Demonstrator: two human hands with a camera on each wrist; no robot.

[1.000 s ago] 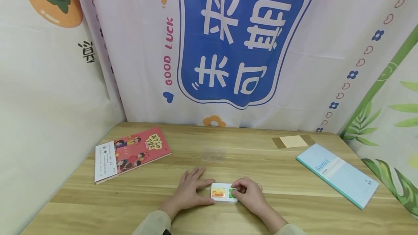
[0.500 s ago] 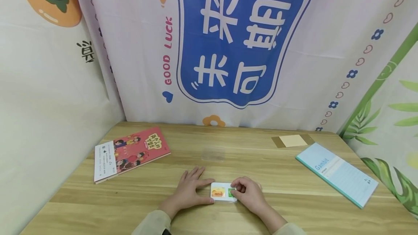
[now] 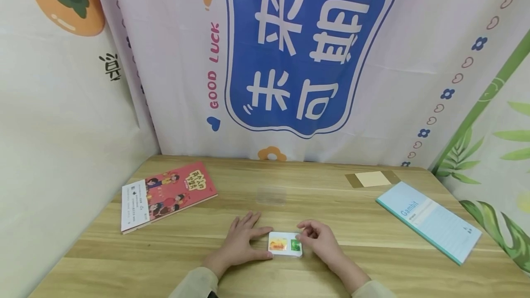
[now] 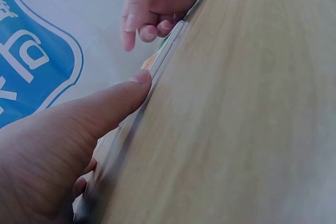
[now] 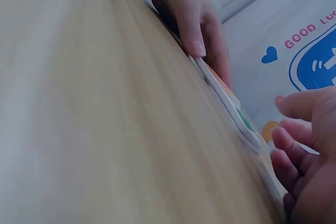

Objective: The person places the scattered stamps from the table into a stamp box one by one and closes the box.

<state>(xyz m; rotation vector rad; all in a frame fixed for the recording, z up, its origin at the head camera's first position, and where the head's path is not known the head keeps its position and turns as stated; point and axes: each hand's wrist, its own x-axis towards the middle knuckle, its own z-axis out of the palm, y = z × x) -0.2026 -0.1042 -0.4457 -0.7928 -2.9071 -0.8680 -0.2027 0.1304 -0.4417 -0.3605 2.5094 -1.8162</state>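
Note:
A small flat white rectangular piece (image 3: 287, 235), about card-sized, lies on the table in front of the person. On its top are an orange-yellow picture sticker (image 3: 278, 244) and a smaller green sticker (image 3: 295, 244). The left hand (image 3: 239, 244) holds its left end between thumb and index finger, the other fingers spread over the table. In the left wrist view the thumb (image 4: 137, 80) presses its edge. The right hand (image 3: 322, 242) hovers at its right end, fingers loosely bent with nothing seen between them. In the right wrist view those fingers (image 5: 296, 106) stand apart from it.
On the wooden table (image 3: 232, 284), a red picture book (image 3: 169, 192) lies at left and a light-blue Gambit notebook (image 3: 430, 222) at right. Behind are a cream paper pad (image 3: 372, 179) on a brown piece and a clear film (image 3: 271, 195). A printed curtain (image 3: 186, 82) hangs at the back.
The right hand has come off the green sticker and shifted slightly right, its fingers opening. The green sticker now shows fully. The left hand and the white piece stay in place.

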